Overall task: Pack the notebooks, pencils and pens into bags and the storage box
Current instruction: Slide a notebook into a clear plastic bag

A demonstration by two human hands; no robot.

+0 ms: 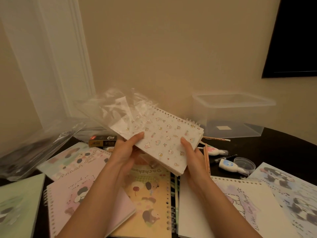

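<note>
A small white spiral notebook [169, 140] with cartoon prints is held tilted above the table, its far left end inside a clear plastic bag [118, 109]. My left hand [127, 150] grips the notebook's near left edge together with the bag's mouth. My right hand [190, 152] grips the notebook's near right corner. A clear storage box [233, 115] stands open at the back right. Several larger notebooks lie below my arms: pink [77, 191], yellow [151, 194] and white [236, 206]. Pencils [206, 158] and pens [223, 158] lie beside my right hand.
More clear bags [34, 148] are heaped at the left. A black-and-gold pencil carton [102, 140] lies behind my left hand. Correction tapes [231, 166] and a small clear round lid [244, 163] sit on the dark table at right. A wall rises close behind.
</note>
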